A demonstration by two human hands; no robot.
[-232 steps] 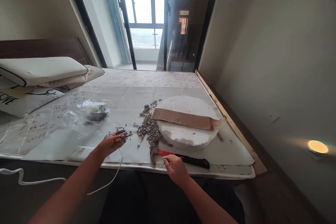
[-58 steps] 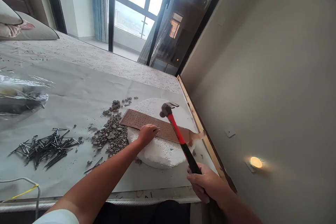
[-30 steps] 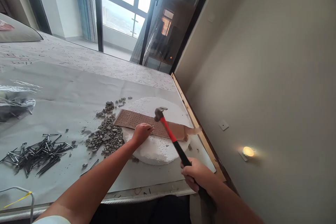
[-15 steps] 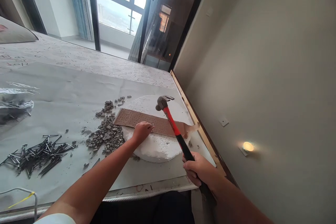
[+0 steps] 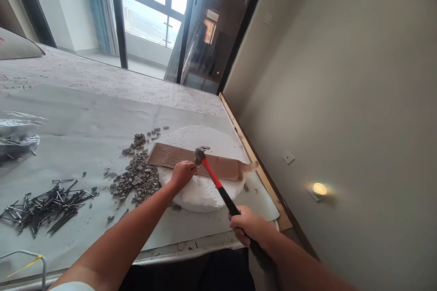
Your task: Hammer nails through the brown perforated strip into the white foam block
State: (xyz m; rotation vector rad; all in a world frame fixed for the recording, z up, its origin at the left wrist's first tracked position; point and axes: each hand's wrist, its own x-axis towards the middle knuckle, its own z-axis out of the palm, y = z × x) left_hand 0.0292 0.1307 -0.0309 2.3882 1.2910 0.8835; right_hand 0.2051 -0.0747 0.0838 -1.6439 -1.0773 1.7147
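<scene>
My right hand (image 5: 246, 225) is wrapped round the black grip of a claw hammer (image 5: 218, 182) with a red section below its metal head. The hammer head is right at the fingertips of my left hand (image 5: 183, 175), which are pinched over a brown strip (image 5: 221, 167). Between these fingers is a small nail, mostly hidden by the fingers and the hammer head. Rows of small holes mark the left and middle of the strip; its right part looks plain, with a narrow tail. Under the strip lies a thick, round white foam slab (image 5: 205, 200) with a pitted surface.
Grey rubble (image 5: 139, 177) lies left of the slab. Farther left are a pile of loose nails (image 5: 48, 204) and a clear plastic bag (image 5: 17, 141). A bent metal wire frame (image 5: 43, 263) stands at the lower left. A wooden edge (image 5: 252, 150) runs along the wall at right.
The hammer head has come down and left, from above the strip to my left fingertips. My left hand keeps its pinch on the strip. The view has shifted slightly.
</scene>
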